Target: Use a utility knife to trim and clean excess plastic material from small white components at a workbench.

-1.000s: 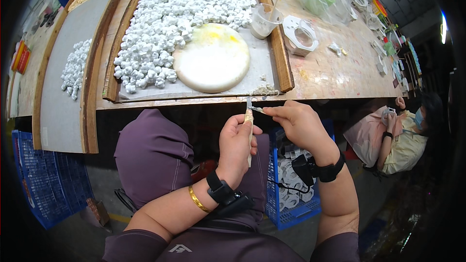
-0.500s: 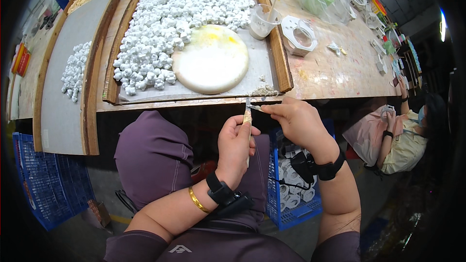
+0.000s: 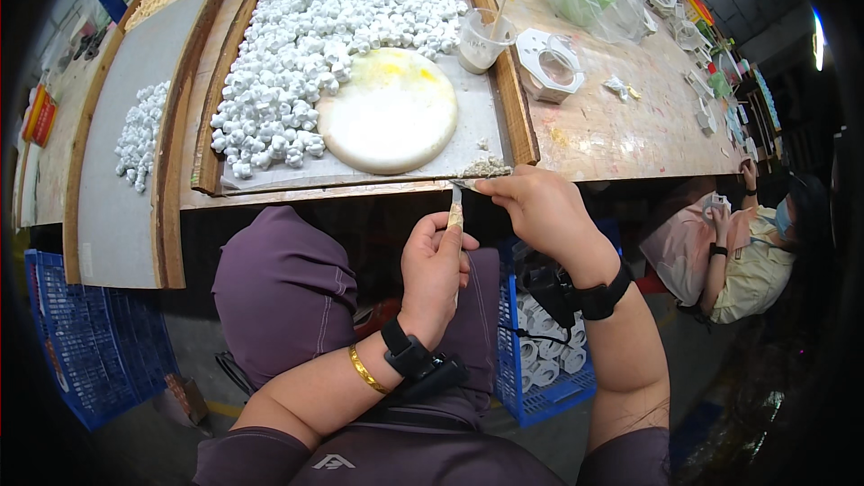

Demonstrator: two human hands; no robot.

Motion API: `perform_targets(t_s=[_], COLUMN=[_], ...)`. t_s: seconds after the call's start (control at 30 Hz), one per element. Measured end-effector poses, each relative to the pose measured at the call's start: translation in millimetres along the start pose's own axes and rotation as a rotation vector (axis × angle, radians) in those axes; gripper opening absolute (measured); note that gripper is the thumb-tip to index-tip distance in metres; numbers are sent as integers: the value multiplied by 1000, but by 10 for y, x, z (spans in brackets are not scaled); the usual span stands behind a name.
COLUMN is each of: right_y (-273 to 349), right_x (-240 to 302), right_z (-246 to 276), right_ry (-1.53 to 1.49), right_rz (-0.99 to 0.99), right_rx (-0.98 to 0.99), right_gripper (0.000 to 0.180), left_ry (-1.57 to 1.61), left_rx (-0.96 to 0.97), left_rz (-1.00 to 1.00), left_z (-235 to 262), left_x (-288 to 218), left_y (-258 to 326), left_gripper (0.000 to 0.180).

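My left hand (image 3: pixel 430 270) is closed around a slim spatula-like tool (image 3: pixel 455 214) with a pale, stained handle, its flat metal blade pointing up at the table edge. My right hand (image 3: pixel 551 218) pinches a small thin tool (image 3: pixel 463 184), mostly hidden by the fingers. Its tip crosses the left tool's blade; whether they touch I cannot tell. Just beyond the fingers, a crumbly grey-white heap (image 3: pixel 486 168) lies at the near edge of the wood-railed tray (image 3: pixel 351 182). Behind it rests a round white disc (image 3: pixel 389 115) with yellow stains, beside a large pile of small white knobby pieces (image 3: pixel 346 13).
A plastic cup (image 3: pixel 483 40) with a stick stands by the tray's right rail. Right of it sits a white octagonal frame (image 3: pixel 550 67). Blue crates (image 3: pixel 94 342) stand below the table. Another person (image 3: pixel 751 252) sits at the far right. A second railed board (image 3: pixel 126 63) lies left.
My right hand has shifted slightly left and its tool has moved up against the tray's near edge by the heap. My left hand has barely moved.
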State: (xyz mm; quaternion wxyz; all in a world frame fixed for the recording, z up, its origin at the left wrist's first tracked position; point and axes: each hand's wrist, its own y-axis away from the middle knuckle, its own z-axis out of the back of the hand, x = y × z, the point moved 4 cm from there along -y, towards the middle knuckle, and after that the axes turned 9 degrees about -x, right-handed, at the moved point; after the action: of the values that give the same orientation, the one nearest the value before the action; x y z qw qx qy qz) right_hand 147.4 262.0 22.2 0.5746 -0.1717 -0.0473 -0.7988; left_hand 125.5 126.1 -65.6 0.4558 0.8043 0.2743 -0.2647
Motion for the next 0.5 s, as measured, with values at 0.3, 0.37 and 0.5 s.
perform_targets(t_s=[0.3,0.37,0.5], right_y=[24,105,257], right_x=[-47,-101,-83], right_z=[-44,-93,-22], right_ry=[-114,-160,-268], right_rz=[-10,-3,-105], right_rx=[-24,-51,34], right_gripper=[20,21,23], left_ry=[12,35,91], left_rx=[14,16,47], left_rz=[36,67,84], left_z=[50,58,62], left_x=[20,22,3], left_y=[58,76,81], left_gripper=[13,13,14])
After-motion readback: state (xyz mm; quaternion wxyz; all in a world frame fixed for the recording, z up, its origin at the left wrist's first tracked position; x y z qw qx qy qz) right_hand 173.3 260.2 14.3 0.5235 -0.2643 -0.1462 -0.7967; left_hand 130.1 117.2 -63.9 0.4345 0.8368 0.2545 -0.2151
